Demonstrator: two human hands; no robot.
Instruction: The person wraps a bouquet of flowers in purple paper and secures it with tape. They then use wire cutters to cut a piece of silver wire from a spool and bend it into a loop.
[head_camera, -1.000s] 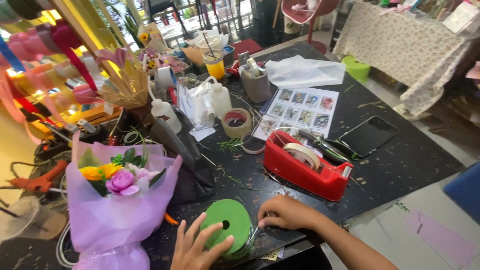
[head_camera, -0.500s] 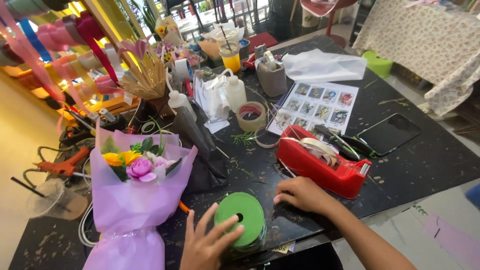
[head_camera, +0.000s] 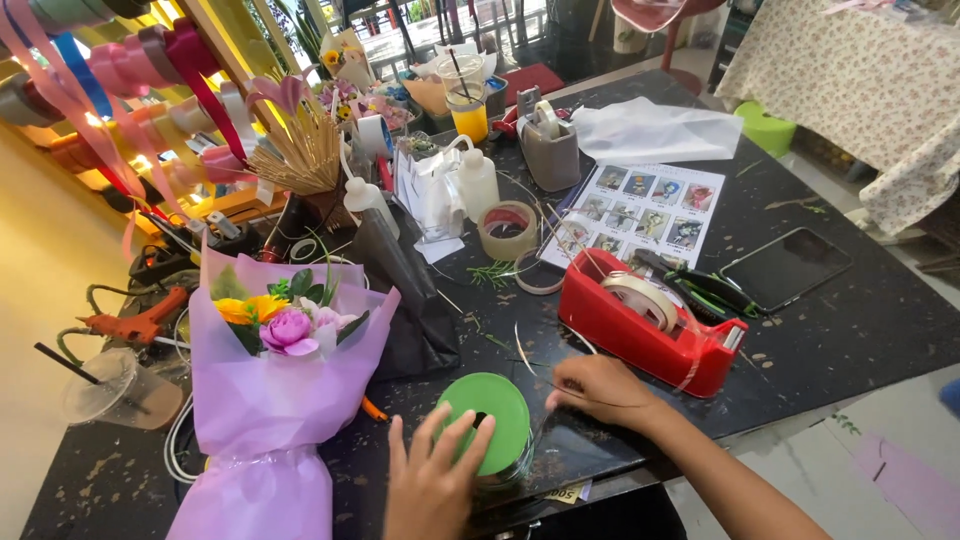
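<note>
Black speckled bench (head_camera: 850, 330), littered with clippings; ribbon rolls (head_camera: 90, 70) hang at the back. Left hand (head_camera: 432, 482) rests fingers spread on the green spool (head_camera: 487, 425) at the near edge. Right hand (head_camera: 598, 388) fingers pinched together on a thin strand beside the red tape dispenser (head_camera: 640, 335). Purple bouquet (head_camera: 275, 390) lies left. Since 0.5 s ago: hands hardly moved, view shifted slightly.

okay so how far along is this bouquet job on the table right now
Looks done: the bouquet lies wrapped in lilac paper. In hand: the left hand rests on the green spool; the right hand pinches a thin strand beside it. Left: no tie shows on the wrap.
</note>
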